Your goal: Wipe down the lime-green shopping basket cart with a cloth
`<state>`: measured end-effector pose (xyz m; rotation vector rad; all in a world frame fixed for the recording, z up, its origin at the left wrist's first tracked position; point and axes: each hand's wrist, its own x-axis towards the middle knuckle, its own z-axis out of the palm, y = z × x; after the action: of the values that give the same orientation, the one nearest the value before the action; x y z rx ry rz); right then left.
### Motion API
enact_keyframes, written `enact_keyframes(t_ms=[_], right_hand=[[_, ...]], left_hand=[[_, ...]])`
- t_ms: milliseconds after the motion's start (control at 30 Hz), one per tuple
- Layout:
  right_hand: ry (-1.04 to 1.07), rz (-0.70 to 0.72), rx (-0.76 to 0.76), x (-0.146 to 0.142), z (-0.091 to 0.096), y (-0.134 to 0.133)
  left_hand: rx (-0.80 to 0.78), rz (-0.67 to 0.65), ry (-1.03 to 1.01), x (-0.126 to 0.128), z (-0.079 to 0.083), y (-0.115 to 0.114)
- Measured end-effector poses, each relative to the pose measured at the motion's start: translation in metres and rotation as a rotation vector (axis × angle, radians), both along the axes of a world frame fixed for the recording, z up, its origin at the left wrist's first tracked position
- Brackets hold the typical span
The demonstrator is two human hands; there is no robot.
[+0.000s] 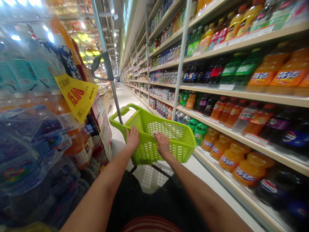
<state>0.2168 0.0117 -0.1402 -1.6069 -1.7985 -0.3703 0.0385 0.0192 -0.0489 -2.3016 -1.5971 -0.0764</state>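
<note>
A lime-green plastic shopping cart [145, 149] with perforated walls stands in front of me, turned sideways. Its basket shows nothing inside. My left hand [132, 138] is on the near rim, close to the grey handle pole [116, 101], its fingers hooked over the edge. Further right along that rim is my right hand [163, 145], with bent, closed fingers. A small pale spot shows at its fingertips; what it is I cannot make out. The black handle grip [102, 66] rises at the upper left.
Shelves [241, 96] of soda bottles line the right side, with large orange bottles [249, 167] at the bottom. Plastic-wrapped bottle packs [21, 154] are stacked close on my left under a yellow price sign [77, 96]. The aisle floor [131, 96] runs ahead.
</note>
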Motion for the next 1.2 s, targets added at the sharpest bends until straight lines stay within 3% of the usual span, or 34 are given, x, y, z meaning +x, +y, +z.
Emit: enact_keyframes(t_ms=[167,433,667,800,1033,1100,1200], right_hand=[[-0.050,-0.037,-0.051,-0.020,0.016,0.008],[-0.119,-0.164,-0.029,0.044,0.002,-0.017],[-0.155,-0.057,0.019,0.017,-0.003,-0.010],[-0.175,-0.072,0.015,0.051,-0.011,-0.020],[-0.093,-0.286,0.035,0.134,-0.035,-0.057],[-0.045,-0.341,0.038,0.138,-0.039,-0.059],[0.025,-0.357,0.052,0.119,-0.038,-0.050]], left_hand=[[-0.053,-0.077,0.018,0.013,-0.009,-0.004],[-0.047,-0.033,0.018,0.021,-0.008,-0.009],[-0.135,-0.167,0.031,0.044,-0.016,-0.016],[-0.129,-0.140,0.001,0.042,-0.019,-0.012],[-0.160,-0.091,0.024,0.039,-0.017,-0.005],[-0.167,-0.080,0.026,0.041,-0.016,-0.005],[-0.167,-0.043,0.026,0.044,-0.017,-0.007]])
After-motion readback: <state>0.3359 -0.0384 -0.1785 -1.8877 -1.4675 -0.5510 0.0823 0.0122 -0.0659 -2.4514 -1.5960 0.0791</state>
